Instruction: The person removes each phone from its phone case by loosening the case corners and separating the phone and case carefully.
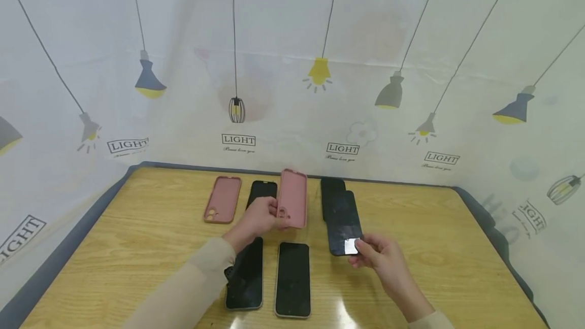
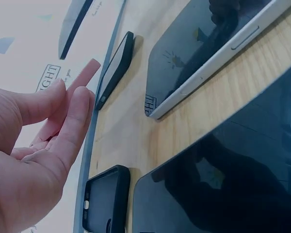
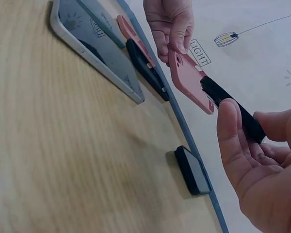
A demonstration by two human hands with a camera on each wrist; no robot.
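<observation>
A sleeve (image 1: pixel 183 283) fills lower left; my left grip (image 1: pixel 262 217) pinches a pink case (image 1: pixel 294 194), likely light, bendy; my right grip (image 1: pixel 383 259), a dark slab (image 1: pixel 343 220), probably slick: I'd hold edges.

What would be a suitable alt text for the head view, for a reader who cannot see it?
A person's left hand holds a pink phone case while the right hand holds a dark phone-shaped object over a wooden table. Another pink case, two black case-like items and two phones lie on it, before a white backdrop printed with hanging lamps.
</observation>
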